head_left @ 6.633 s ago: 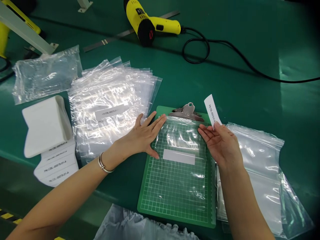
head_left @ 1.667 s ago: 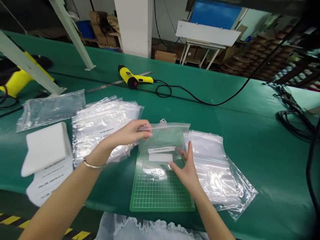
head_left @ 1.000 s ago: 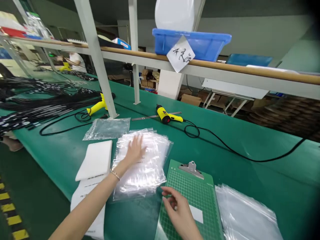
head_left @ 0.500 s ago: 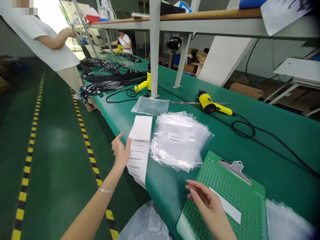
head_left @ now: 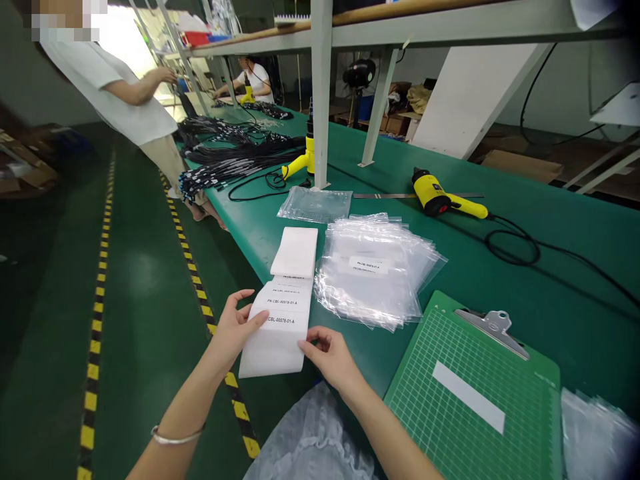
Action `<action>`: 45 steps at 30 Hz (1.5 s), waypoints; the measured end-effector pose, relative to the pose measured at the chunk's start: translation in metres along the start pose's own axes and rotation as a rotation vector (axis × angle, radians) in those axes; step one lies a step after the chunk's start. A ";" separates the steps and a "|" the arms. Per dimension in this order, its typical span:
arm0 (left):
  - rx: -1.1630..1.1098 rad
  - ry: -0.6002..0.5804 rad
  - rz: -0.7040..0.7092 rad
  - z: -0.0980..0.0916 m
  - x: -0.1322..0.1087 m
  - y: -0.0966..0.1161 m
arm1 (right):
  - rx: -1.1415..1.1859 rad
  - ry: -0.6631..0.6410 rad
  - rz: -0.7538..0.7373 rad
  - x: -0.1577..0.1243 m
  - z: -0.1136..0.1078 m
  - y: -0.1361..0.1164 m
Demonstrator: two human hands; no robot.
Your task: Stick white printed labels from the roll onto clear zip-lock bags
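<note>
A strip of white printed labels [head_left: 275, 353] hangs over the bench's front edge, its far end folded in a stack on the green top. My left hand [head_left: 231, 333] grips the strip's left edge, thumb on the printed face and fingers behind. At the right edge, my right hand [head_left: 331, 357] pinches the strip near its lower blank part. Just right of the strip lies a pile of clear zip bags [head_left: 370, 293], the top one bearing a white label. A green gridded clipboard [head_left: 425, 400] with a white blank strip [head_left: 469, 397] on it lies nearer on the right.
Two yellow heat guns [head_left: 434, 193] with black cords are on the bench, one beside a shelf post [head_left: 323, 100]. Bundled black cables [head_left: 240, 163] lie farther left. More clear bags [head_left: 595, 433] sit at right. A standing person [head_left: 127, 100] is at the far left.
My right hand has moved left from above the clipboard and taken the label strip's right edge. My left hand has closed on the strip, whose lower end is now lifted toward me.
</note>
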State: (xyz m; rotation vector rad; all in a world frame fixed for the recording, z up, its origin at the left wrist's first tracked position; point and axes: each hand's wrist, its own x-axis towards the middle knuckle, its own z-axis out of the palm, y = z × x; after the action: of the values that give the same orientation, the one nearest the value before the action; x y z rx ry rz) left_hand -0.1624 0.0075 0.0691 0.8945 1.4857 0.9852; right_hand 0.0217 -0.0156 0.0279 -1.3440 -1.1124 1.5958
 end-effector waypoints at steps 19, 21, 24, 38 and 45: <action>0.930 -0.015 0.761 0.033 -0.022 0.004 | 0.138 0.013 -0.113 -0.002 0.011 -0.019; 0.898 -0.023 0.748 0.032 -0.020 0.004 | 0.165 0.014 -0.100 -0.002 0.011 -0.019; 0.889 -0.024 0.847 0.032 -0.020 0.005 | 0.196 0.017 -0.090 -0.001 0.011 -0.019; 0.820 -0.022 0.759 0.032 -0.016 0.004 | 0.184 0.036 -0.074 -0.002 0.011 -0.021; 0.412 0.155 0.504 0.032 -0.017 0.001 | 0.252 0.084 -0.011 -0.004 0.012 -0.023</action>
State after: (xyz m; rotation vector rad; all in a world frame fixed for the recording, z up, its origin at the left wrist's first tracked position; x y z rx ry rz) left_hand -0.1288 -0.0045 0.0743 1.5737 1.6653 1.1449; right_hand 0.0105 -0.0135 0.0513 -1.2230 -0.8363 1.5972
